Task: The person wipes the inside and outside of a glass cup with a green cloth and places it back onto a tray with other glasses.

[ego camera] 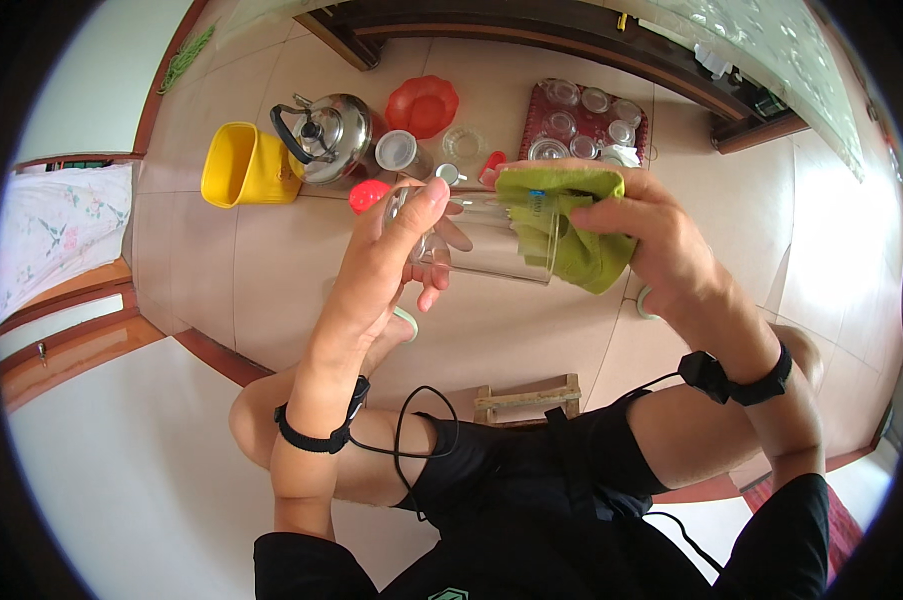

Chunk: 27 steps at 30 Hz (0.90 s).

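A clear glass jar [474, 240] lies sideways in the air between my hands. My left hand [391, 255] grips its left end, the thumb on top and the fingers behind and below. My right hand [646, 225] holds a green cloth [598, 259] at the jar's right end. Part of the cloth shows through the glass, and whether it is inside or behind the wall I cannot tell. Beyond the jar stand a steel kettle [343, 139] with a black handle, a lidded clear container [397, 150], a small white cup [448, 174] and a red plastic object [369, 196].
On the tiled floor are a yellow plastic bin [230, 169], a red scalloped dish [422, 106], a clear glass dish [464, 142] and a dark red tray [530, 124] with several glass vessels. A dark wooden table base [496, 45] spans the far side. A wooden stool [526, 397] is between my legs.
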### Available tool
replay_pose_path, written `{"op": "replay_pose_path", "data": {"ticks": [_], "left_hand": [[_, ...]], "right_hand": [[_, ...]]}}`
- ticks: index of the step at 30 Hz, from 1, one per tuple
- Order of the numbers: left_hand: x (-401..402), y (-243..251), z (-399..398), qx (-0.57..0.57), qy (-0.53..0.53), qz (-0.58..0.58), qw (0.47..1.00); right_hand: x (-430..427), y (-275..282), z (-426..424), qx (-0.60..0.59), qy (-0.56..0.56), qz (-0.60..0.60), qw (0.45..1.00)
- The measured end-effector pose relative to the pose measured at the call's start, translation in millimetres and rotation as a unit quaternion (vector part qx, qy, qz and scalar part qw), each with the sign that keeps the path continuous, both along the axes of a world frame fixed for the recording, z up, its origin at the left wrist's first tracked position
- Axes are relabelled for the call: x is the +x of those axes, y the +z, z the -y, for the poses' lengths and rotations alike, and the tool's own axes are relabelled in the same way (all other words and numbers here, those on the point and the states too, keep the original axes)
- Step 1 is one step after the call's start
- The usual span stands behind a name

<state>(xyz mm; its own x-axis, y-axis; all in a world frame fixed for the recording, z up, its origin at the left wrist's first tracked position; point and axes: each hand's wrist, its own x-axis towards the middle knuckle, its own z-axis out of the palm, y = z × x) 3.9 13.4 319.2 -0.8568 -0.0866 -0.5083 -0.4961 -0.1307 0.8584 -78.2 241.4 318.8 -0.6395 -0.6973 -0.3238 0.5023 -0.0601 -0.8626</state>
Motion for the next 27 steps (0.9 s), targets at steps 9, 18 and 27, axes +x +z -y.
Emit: {"op": "replay_pose_path", "data": {"ticks": [9, 18, 27], "left_hand": [[-0.1, -2.2, 5.1, 0.051, -0.015, 0.09, 0.995], [-5.6, -9.8, 0.9, 0.057, 0.077, 0.128, 0.987], [-17.5, -17.2, 43.6, 0.204, 0.135, 0.021, 0.969]], "right_hand": [[5.9, -5.3, 10.5, -0.038, 0.082, -0.394, 0.915], [24.6, -4.7, 5.1, -0.023, 0.142, -0.661, 0.737], [26.6, -11.9, -0.3, 0.02, 0.163, -0.66, 0.733]]}}
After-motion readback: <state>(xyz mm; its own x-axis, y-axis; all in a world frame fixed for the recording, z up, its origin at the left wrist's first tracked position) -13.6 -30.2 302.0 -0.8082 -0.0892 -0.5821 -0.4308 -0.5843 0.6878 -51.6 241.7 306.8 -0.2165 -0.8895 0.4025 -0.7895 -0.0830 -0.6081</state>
